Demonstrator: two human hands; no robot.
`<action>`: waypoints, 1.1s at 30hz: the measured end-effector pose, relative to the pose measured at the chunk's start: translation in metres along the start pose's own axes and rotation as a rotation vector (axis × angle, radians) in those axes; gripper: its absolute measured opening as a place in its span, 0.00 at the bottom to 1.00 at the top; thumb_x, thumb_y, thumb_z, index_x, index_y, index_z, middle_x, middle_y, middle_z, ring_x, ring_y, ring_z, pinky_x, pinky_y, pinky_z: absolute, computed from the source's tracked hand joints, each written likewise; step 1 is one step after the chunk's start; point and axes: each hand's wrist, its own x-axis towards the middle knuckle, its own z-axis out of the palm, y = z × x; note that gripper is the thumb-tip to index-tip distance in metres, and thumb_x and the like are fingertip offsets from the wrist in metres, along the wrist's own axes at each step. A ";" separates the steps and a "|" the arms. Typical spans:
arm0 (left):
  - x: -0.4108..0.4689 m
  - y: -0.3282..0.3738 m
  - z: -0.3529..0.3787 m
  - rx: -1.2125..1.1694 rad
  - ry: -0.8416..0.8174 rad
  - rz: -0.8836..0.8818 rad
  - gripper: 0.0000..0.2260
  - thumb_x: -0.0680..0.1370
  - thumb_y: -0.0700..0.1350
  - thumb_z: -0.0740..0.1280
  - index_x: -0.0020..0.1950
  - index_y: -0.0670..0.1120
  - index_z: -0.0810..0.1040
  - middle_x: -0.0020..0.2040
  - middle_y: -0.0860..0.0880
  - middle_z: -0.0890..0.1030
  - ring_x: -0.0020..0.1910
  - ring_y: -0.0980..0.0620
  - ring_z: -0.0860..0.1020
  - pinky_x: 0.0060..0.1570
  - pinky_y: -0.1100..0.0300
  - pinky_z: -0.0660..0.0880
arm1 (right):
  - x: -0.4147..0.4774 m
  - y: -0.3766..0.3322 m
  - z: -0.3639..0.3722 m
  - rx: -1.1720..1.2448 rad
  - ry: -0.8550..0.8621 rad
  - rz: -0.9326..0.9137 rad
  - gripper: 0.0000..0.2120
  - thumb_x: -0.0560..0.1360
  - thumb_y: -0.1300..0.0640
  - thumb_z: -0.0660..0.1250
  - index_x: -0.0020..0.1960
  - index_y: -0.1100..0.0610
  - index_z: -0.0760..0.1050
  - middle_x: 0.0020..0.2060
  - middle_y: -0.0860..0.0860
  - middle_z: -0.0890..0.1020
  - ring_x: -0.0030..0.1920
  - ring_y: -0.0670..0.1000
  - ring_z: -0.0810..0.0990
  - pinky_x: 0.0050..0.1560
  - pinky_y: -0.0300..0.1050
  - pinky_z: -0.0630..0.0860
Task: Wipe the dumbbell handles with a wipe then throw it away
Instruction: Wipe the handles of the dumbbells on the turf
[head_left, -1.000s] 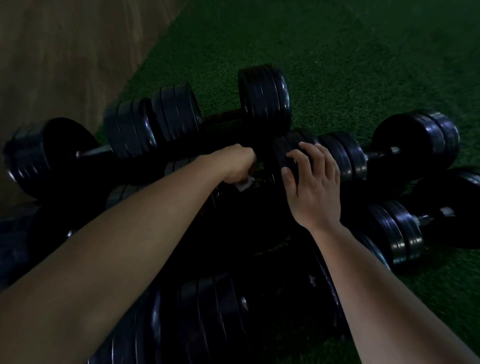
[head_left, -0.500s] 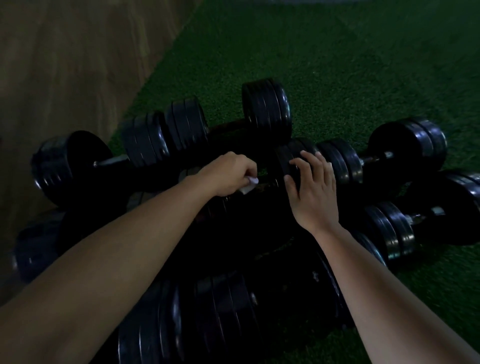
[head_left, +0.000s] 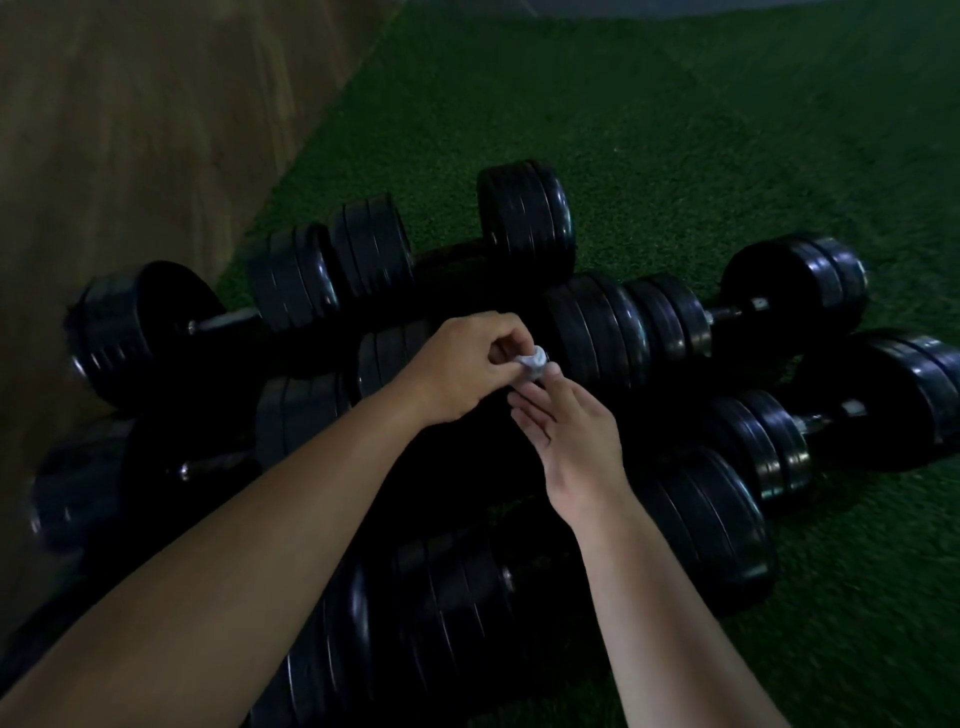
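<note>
A: Wipe first. Where is it?

B: Small crumpled white wipe (head_left: 535, 359), balled up, pinched in the fingertips of the left hand (head_left: 462, 371). Held in the air above the pile, mid-frame, not on any handle.

A: Left hand state?

B: Fingers curled in, thumb and fingers clamped on the wad. Right hand (head_left: 569, 431) just beside it, palm turned up, fingers (head_left: 530, 408) loosely apart. Its fingertips reach the underside of the wipe; can't tell if they grip it or only touch.

A: Dumbbells?

B: Pile of black rubber-plated dumbbells (head_left: 613, 332) right under both hands, stacked across each other. One at far left has a bare silver metal handle (head_left: 228, 319) showing between its plates. Two more on the right with short silver handles, one upper (head_left: 727, 313), one lower (head_left: 810, 422). Other handles are too dark to see.

A: Any brand, label, numbers?

B: None readable. Plates are dark and blurred; a small pale mark on the upper right dumbbell's inner plate (head_left: 759, 304), illegible.

A: Surroundings?

B: Pile sits on green artificial turf (head_left: 675, 130). Brown wooden surface (head_left: 130, 130) along the left, meeting the turf on a diagonal edge.
</note>
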 end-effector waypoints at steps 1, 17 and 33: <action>-0.001 0.000 0.001 0.010 -0.017 0.011 0.04 0.75 0.43 0.73 0.48 0.48 0.82 0.44 0.54 0.81 0.43 0.58 0.80 0.45 0.64 0.77 | -0.001 0.000 0.000 0.030 -0.025 0.003 0.14 0.80 0.50 0.65 0.57 0.59 0.81 0.52 0.57 0.85 0.54 0.52 0.85 0.58 0.45 0.79; 0.006 -0.034 -0.039 0.455 -0.092 0.058 0.06 0.78 0.48 0.69 0.55 0.51 0.80 0.52 0.55 0.79 0.58 0.54 0.71 0.60 0.56 0.68 | 0.026 0.033 0.003 0.030 0.205 0.022 0.10 0.74 0.63 0.73 0.54 0.60 0.78 0.50 0.57 0.85 0.50 0.53 0.86 0.53 0.45 0.82; 0.005 -0.061 -0.016 0.541 0.086 -0.078 0.11 0.79 0.50 0.63 0.58 0.48 0.79 0.57 0.52 0.77 0.64 0.52 0.70 0.59 0.55 0.72 | 0.103 0.081 0.021 0.174 0.484 0.009 0.10 0.74 0.73 0.67 0.52 0.62 0.79 0.38 0.51 0.82 0.41 0.50 0.81 0.48 0.45 0.78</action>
